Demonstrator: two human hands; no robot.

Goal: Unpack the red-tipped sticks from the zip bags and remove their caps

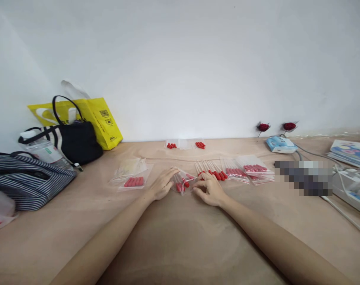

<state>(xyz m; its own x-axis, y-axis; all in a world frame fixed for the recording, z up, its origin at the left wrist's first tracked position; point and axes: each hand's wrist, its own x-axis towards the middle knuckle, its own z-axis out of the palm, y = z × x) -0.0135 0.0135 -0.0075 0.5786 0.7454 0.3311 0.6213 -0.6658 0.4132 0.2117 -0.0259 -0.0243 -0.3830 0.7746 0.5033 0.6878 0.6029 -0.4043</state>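
Note:
Between my hands lies a crumpled clear plastic bag (pixel 182 185) with several red capsule-shaped pieces inside. My left hand (pixel 162 184) is at its left side, fingertips closed on the upper left edge. At the bag's right side is my right hand (pixel 211 190), thumb and forefinger apart and the other fingers bent over some red ends. Several thin pale sticks with red ends (pixel 219 175) lie just behind and right of that hand. Farther right are clear bags of red-ended sticks (pixel 254 168). Another clear bag with red pieces (pixel 134 181) lies to the left.
Two small groups of red pieces (pixel 200 145) lie by the wall. At left stand a striped bag (pixel 34 186), a black bag (pixel 79 142) and a yellow bag (pixel 104 122). A blue packet (pixel 281 144), two dark red flowers (pixel 263 127) and a power strip (pixel 350 186) are at right.

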